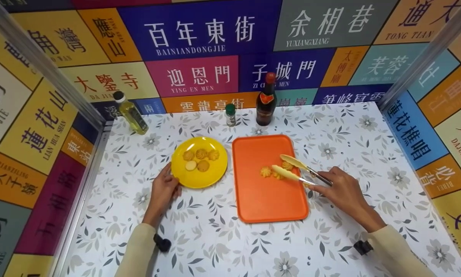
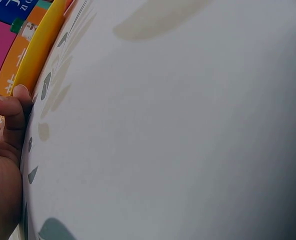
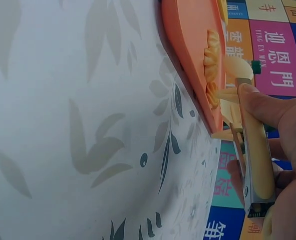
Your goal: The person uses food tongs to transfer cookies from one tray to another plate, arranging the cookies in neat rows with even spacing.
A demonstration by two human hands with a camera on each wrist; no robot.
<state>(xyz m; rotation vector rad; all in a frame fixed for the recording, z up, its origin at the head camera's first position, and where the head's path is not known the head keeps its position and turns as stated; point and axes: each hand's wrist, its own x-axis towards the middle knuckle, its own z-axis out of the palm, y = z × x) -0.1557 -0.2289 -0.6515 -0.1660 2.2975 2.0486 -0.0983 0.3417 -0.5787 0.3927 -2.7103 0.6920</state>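
On the yellow plate (image 1: 215, 173) lie several small cookies (image 1: 201, 154), some swirled and some plain round. My left hand (image 1: 163, 185) holds the plate's lower-left rim, its curled fingers (image 2: 12, 112) right at the edge in the left wrist view. With my right hand (image 1: 342, 188) I grip a pair of tongs (image 1: 292, 175) with cream-coloured tips, thumb along one arm. The tips are spread apart over the orange tray (image 1: 268, 204), around swirled cookies near its right side. One swirled cookie (image 1: 266, 171) sits just left of the tips; the others are partly hidden by the tongs.
Behind the plate stand an oil bottle (image 1: 132, 115) at the far left and a small green-capped jar (image 1: 230, 115). A dark bottle (image 1: 266, 102) with a red cap is behind the tray. Sign-covered panels (image 1: 199, 75) border the flower-patterned table (image 1: 199, 238).
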